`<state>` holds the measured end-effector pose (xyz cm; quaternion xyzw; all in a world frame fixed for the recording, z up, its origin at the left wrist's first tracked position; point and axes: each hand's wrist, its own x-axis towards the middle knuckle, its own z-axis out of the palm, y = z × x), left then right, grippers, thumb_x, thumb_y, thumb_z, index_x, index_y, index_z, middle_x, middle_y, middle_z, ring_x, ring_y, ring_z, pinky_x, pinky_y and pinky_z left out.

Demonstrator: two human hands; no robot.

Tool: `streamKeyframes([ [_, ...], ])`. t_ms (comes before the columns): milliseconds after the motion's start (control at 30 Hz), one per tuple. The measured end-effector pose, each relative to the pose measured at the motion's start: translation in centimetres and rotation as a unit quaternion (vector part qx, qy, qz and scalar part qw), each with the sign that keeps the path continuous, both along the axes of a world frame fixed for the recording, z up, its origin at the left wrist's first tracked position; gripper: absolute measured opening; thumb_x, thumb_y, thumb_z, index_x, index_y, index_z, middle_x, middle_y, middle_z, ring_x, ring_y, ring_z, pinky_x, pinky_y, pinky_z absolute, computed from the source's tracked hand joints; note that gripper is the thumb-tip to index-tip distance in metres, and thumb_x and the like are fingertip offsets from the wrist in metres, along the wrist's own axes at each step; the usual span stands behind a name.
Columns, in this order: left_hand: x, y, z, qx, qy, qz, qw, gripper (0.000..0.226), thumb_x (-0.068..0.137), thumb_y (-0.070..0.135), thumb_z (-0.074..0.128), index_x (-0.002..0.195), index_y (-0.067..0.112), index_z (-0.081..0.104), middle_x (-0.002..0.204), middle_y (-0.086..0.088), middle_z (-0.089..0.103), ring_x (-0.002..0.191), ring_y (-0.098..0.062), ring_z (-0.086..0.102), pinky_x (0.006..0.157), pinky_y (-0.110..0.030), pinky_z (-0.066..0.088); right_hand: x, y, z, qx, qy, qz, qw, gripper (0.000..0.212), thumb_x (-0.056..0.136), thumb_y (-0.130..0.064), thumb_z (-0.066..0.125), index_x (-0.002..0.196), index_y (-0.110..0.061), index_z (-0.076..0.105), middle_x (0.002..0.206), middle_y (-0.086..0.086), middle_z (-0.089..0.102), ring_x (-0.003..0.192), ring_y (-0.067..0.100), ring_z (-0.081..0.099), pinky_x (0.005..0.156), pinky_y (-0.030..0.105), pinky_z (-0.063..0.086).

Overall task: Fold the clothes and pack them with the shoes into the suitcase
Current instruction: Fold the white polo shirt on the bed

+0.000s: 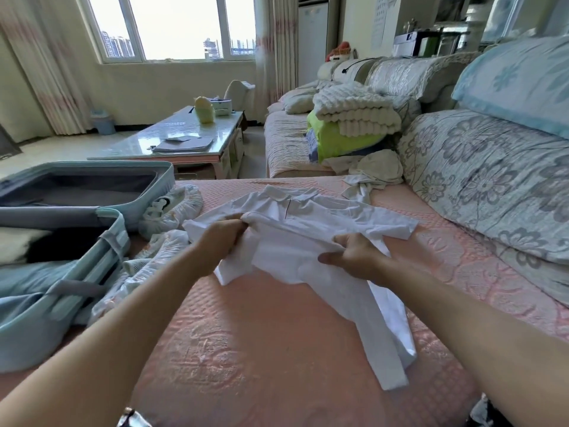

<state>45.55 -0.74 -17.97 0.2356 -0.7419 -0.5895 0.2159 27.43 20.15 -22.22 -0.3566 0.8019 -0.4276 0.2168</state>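
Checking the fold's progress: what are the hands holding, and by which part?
Both hold the white polo shirt. The left hand pinches a bunched fold below its collar; the right hand grips the body fabric nearer the hem.

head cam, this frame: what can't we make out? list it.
All head view:
- Left hand: fingertips buried in a fold of the white shirt.
- Covered shoes: white covers hide the type.
- Suitcase: near half cut by the left edge; the dark item inside is unidentifiable.
- Papers on the coffee table: too small to read.
- Dark object: cut by the bottom edge.
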Motion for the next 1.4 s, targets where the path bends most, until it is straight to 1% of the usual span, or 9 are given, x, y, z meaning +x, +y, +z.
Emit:
streamKeyframes([
  [133,4.8,-2.4,0.8,-0.063,-0.406,-0.129,0.903,0.026,0.081,0.025,0.052,0.056,0.018,0.049,0.052,-0.001,0.040,0.042,-0.014,0.032,0.042,-0.023,0.024,1.8,0.2,0.9,0.092,-0.153,0.209,0.961,0.015,0.091,-0.027,0.072,0.097,-0.013,0.071,0.081,-0.001,0.068,0.065,0.015,0.063,0.054,0.026,0.049],
  [267,5.3,-2.5,-1.9,-0.033,-0.619,-0.246,0.745,0.026,0.093,0.037,0.045,0.097,0.023,0.066,0.077,-0.001,0.071,0.057,-0.020,0.063,0.061,-0.020,0.040,2.2,0.3,0.3,0.148,-0.142,0.178,0.962,0.033,0.099,-0.033,0.062,0.119,-0.008,0.067,0.107,0.006,0.075,0.074,0.023,0.071,0.055,0.029,0.053],
  [367,3.7,-0.9,-3.3,-0.161,-0.518,-0.258,0.799,0.011,0.097,0.032,0.055,0.100,0.025,0.063,0.083,0.005,0.072,0.063,-0.012,0.068,0.056,-0.017,0.044,0.4,1.1,-0.5,0.201,0.062,0.041,0.977,0.016,0.097,-0.026,0.056,0.096,-0.016,0.068,0.091,0.006,0.073,0.073,0.026,0.072,0.054,0.028,0.051],
  [467,1.4,2.0,-3.8,-0.269,-0.379,-0.283,0.839,0.010,0.091,0.031,0.065,0.100,0.026,0.069,0.089,0.008,0.072,0.072,-0.011,0.068,0.061,-0.019,0.047,-0.5,2.8,-1.3,0.435,0.276,-0.051,0.856,0.030,0.094,-0.023,0.045,0.120,-0.016,0.060,0.121,0.011,0.064,0.109,0.031,0.065,0.078,0.035,0.049],
  [533,-0.2,4.8,-4.0,-0.308,-0.334,-0.311,0.835,0.026,0.086,0.040,0.073,0.108,0.028,0.070,0.101,0.009,0.071,0.085,-0.011,0.067,0.073,-0.020,0.049,-0.7,3.7,-2.2,0.506,0.258,-0.063,0.821,0.052,0.099,-0.031,0.042,0.147,-0.010,0.036,0.146,0.013,0.047,0.129,0.035,0.052,0.094,0.042,0.046],
  [633,-2.6,8.5,-5.7,-0.384,-0.334,-0.336,0.792,0.063,0.071,0.060,0.079,0.125,0.034,0.058,0.123,0.006,0.056,0.110,-0.015,0.055,0.096,-0.028,0.045,-1.4,4.2,-3.8,0.427,0.194,-0.048,0.882,0.066,0.098,-0.033,0.049,0.156,-0.024,0.019,0.145,0.014,0.050,0.126,0.033,0.054,0.099,0.039,0.047],
  [767,-5.2,11.4,-8.1,-0.491,-0.334,-0.341,0.728,0.094,0.050,0.069,0.085,0.127,0.035,0.042,0.126,0.001,0.041,0.121,-0.022,0.039,0.103,-0.042,0.043,-2.7,5.3,-3.7,0.364,0.255,-0.029,0.896,0.040,0.096,-0.018,0.047,0.128,-0.041,0.057,0.133,-0.002,0.059,0.119,0.022,0.058,0.092,0.031,0.048],
  [1067,-7.8,14.7,-9.9,-0.499,-0.196,-0.364,0.761,0.078,0.068,0.060,0.080,0.133,0.031,0.049,0.133,0.002,0.045,0.124,-0.021,0.039,0.105,-0.040,0.037,-5.3,9.7,-2.9,0.454,0.408,-0.008,0.792,0.052,0.101,-0.018,0.048,0.149,-0.036,0.040,0.148,0.011,0.029,0.136,0.033,0.036,0.110,0.042,0.035],
  [1400,-3.1,12.6,-9.8,-0.573,-0.282,-0.312,0.703,0.081,0.056,0.071,0.078,0.117,0.025,0.050,0.117,0.003,0.050,0.108,-0.019,0.047,0.089,-0.035,0.044,1.5,9.9,-4.2,0.249,0.316,0.187,0.896,0.049,0.081,-0.057,0.063,0.124,-0.037,0.057,0.120,-0.006,0.049,0.112,0.017,0.054,0.096,0.034,0.047],
])
